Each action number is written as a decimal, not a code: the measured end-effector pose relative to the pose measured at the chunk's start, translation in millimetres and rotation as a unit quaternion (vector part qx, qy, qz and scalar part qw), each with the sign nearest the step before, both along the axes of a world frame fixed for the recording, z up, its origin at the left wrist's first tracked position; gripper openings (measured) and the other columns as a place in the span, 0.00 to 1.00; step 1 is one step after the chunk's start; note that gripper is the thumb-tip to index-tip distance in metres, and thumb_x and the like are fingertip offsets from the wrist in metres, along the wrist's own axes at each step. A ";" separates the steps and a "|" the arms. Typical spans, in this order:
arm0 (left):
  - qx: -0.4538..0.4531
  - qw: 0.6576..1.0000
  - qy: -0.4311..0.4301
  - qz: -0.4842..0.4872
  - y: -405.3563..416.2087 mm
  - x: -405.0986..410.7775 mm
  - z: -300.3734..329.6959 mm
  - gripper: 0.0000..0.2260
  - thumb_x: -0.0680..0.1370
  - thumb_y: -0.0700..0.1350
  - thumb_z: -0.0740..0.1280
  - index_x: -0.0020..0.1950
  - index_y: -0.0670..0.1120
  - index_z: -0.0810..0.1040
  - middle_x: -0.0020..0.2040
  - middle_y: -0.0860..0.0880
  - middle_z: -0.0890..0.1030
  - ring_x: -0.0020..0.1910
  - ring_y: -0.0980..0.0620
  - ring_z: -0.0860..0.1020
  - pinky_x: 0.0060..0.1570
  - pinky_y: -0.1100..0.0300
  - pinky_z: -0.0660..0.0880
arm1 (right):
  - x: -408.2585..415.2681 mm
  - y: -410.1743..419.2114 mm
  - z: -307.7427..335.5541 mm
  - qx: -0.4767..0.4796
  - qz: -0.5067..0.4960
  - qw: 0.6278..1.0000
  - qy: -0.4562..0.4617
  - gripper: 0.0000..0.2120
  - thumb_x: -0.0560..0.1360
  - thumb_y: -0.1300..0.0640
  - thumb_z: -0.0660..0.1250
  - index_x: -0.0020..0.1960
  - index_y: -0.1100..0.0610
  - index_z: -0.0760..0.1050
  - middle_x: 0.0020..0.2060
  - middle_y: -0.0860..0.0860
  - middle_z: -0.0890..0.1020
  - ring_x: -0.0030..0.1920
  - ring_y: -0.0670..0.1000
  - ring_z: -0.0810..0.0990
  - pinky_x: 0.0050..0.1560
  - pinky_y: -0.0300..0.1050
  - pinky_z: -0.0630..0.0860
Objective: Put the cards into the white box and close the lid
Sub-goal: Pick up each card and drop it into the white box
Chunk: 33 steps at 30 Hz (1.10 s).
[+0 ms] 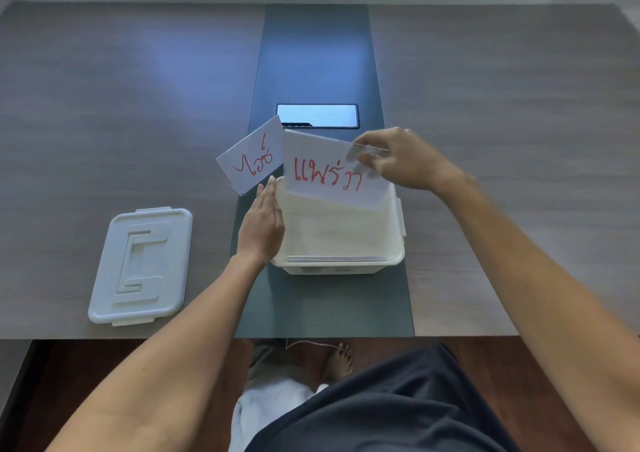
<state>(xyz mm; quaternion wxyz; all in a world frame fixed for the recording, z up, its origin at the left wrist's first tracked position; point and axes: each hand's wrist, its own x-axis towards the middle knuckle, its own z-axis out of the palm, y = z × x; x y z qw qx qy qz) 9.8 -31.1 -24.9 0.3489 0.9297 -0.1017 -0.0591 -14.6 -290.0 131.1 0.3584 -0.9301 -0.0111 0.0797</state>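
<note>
The open white box stands on the table's dark centre strip, with several white cards lying flat inside. My right hand pinches the upper right corner of a white card with red writing, held tilted over the box's far half. A smaller red-lettered card lies just left of the box's far corner. My left hand rests flat against the box's left wall, fingers together and empty, its fingertips close to the smaller card. The white lid lies flat on the table, to the left of the box.
A glossy black rectangular panel sits in the centre strip just beyond the cards. The table's front edge runs below the lid and box. Below it I see my lap, a bare foot and the wooden floor.
</note>
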 end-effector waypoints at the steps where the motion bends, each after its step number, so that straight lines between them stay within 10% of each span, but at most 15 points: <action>1: -0.006 1.000 0.003 0.000 0.2 -0.2 0.7 0.22 0.85 0.48 0.48 0.80 0.52 0.54 0.80 0.53 0.58 0.80 0.50 0.54 0.74 0.44 0.61 | -6.3 0.8 -3.5 0.001 0.005 1.000 0.013 0.09 0.80 0.58 0.65 0.57 0.53 0.82 0.52 0.51 0.86 0.50 0.50 0.85 0.54 0.52 0.82; 13: -0.019 1.000 0.010 0.005 1.4 -0.4 -1.6 0.23 0.85 0.45 0.49 0.81 0.52 0.53 0.81 0.54 0.56 0.80 0.51 0.54 0.73 0.46 0.63 | -55.0 18.8 -61.1 -0.069 0.064 0.984 0.152 0.16 0.81 0.57 0.63 0.68 0.52 0.76 0.66 0.49 0.79 0.67 0.51 0.75 0.65 0.42 0.69; 27: -0.011 1.000 0.006 0.011 1.9 1.0 -6.0 0.23 0.85 0.45 0.48 0.81 0.53 0.53 0.80 0.55 0.57 0.80 0.53 0.53 0.74 0.50 0.61 | -64.1 15.5 -100.3 -0.043 0.129 0.948 0.287 0.18 0.82 0.50 0.59 0.69 0.51 0.75 0.65 0.45 0.79 0.65 0.48 0.76 0.67 0.43 0.70; 33: -0.005 1.000 0.005 0.014 1.6 0.5 -5.5 0.23 0.85 0.46 0.48 0.81 0.53 0.54 0.80 0.55 0.57 0.80 0.53 0.53 0.73 0.50 0.62 | -43.2 17.7 -88.3 -0.033 0.106 0.977 0.184 0.20 0.83 0.46 0.57 0.71 0.51 0.73 0.68 0.46 0.77 0.68 0.47 0.75 0.68 0.41 0.68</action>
